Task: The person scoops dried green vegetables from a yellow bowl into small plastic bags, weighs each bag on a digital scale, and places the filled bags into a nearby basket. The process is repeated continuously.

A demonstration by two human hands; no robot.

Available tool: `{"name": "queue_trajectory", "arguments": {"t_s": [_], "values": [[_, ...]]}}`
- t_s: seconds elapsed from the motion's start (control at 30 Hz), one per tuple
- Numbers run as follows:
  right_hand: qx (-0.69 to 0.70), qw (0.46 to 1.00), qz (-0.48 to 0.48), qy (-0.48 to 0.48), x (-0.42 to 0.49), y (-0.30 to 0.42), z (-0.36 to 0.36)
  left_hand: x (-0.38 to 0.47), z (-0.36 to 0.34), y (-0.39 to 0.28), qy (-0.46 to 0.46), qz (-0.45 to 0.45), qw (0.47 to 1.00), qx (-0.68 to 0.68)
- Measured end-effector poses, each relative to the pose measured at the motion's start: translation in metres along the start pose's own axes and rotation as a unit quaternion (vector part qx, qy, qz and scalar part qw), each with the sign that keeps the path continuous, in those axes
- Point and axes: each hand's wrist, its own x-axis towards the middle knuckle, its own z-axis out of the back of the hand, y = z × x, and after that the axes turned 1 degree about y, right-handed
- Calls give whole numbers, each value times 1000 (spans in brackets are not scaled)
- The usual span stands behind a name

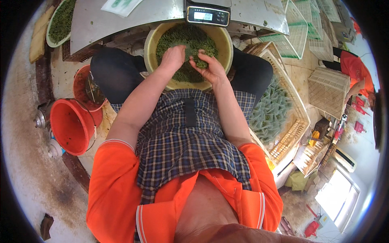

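Observation:
Between my knees stands a round yellow basin holding a heap of small green pieces, perhaps peppercorns or buds. My left hand is over the basin, its fingers closed on the edge of a small clear plastic bag. Just right of it, my right hand is palm up with its fingers curled around a clump of the green pieces, close to the bag. Behind the basin, a digital scale with a lit display sits at the edge of a metal table.
Several filled clear bags stand in a plastic crate at my right. Red buckets are at my left. Flat plastic bags lie on the table. Crates and another person are farther right.

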Motion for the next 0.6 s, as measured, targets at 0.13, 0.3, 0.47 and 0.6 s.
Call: {"name": "queue_trajectory", "arguments": {"t_s": [0.13,0.3,0.47,0.6], "values": [[-65,998,19,6,-10,7,-30,-4,3,-4,5,-19,998,-64],[-339,938,68,4,-14,10,-27,-4,9,-8,19,17,999,-36],[-520,796,299,-79,21,-4,-7,-6,1,-13,11,-44,999,-20],[-695,651,252,-172,37,-6,-10,-20,4,-25,21,-108,994,25]]}}
